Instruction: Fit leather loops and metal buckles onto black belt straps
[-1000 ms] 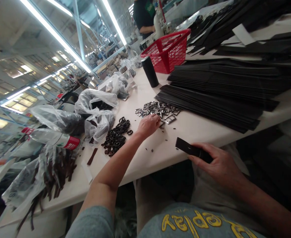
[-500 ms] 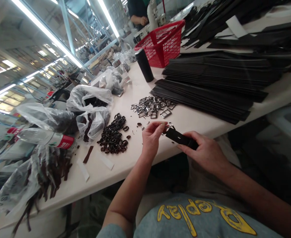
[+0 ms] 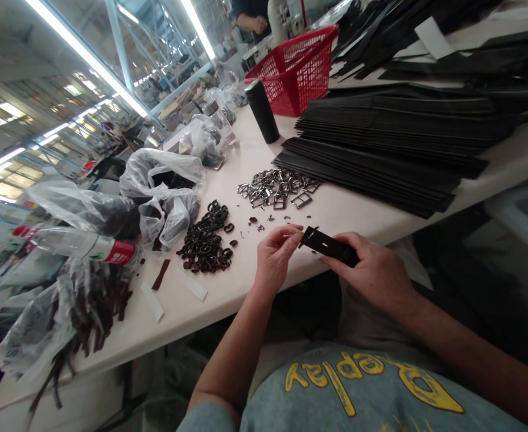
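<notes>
My right hand (image 3: 374, 267) is closed around a black belt strap (image 3: 329, 246), thumb and fingers on its two edges. A small pale hole or slot shows in the strap near its end. At that end sits a metal buckle (image 3: 308, 236), seen nearly edge-on. My left hand (image 3: 276, 255) pinches at the buckle's outer side with thumb and forefinger; the fingertips partly hide it. Beyond the hands lies a pile of silvery buckles (image 3: 275, 187). To their left is a heap of dark belt loops (image 3: 205, 243).
Stacked black straps (image 3: 381, 165) cover the table's right side. Behind stand a black cylinder (image 3: 263, 112) and a red basket (image 3: 306, 90). Plastic bags (image 3: 162, 180) and a bottle (image 3: 84, 245) crowd the left. A co-worker's hand (image 3: 259, 24) shows at the back.
The buckle, tilted up from the strap's end before, now lies more in line with it. My left fingers have shifted slightly with it; my right hand keeps its hold.
</notes>
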`<state>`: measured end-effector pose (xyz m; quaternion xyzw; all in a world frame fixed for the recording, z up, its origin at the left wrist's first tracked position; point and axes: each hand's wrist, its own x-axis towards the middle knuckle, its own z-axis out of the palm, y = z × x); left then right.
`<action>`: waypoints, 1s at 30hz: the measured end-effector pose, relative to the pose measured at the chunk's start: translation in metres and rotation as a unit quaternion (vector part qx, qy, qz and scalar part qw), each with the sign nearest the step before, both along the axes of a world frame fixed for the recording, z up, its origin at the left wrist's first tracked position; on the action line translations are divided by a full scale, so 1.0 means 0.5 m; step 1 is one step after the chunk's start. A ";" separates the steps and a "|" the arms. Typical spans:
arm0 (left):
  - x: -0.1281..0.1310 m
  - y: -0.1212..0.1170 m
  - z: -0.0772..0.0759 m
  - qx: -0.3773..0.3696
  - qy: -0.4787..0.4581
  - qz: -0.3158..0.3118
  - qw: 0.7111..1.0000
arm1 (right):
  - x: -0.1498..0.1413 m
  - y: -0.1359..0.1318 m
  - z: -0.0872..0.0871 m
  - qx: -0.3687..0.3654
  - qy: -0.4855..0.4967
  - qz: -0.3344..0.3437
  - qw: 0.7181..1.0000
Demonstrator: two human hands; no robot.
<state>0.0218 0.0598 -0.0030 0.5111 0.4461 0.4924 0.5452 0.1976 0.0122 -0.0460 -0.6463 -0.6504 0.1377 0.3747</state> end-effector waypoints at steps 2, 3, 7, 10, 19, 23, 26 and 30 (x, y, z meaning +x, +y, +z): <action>0.002 -0.004 -0.003 0.002 0.003 -0.009 1.000 | -0.002 0.001 0.002 0.006 -0.008 -0.004 1.000; 0.005 -0.006 -0.006 0.001 -0.003 -0.009 1.000 | -0.003 0.001 0.004 0.008 -0.006 -0.006 1.000; 0.024 -0.020 -0.021 -0.019 -0.008 -0.005 1.000 | -0.010 0.002 0.010 0.015 0.018 -0.015 1.000; 0.039 -0.030 -0.031 -0.029 -0.007 -0.006 1.000 | -0.011 0.004 0.012 0.001 0.048 -0.016 0.999; 0.033 -0.036 -0.040 0.004 0.020 -0.015 1.000 | 0.047 0.003 0.041 -0.136 0.186 0.140 0.963; 0.035 -0.043 -0.032 -0.003 -0.003 0.004 1.000 | 0.057 -0.008 0.054 -0.142 0.171 0.169 0.960; 0.041 -0.052 -0.032 -0.037 -0.041 0.018 0.998 | 0.044 -0.016 0.058 -0.118 0.179 0.179 0.960; 0.054 -0.064 -0.040 -0.070 -0.107 0.029 0.991 | 0.017 -0.024 0.052 -0.074 0.206 0.145 0.965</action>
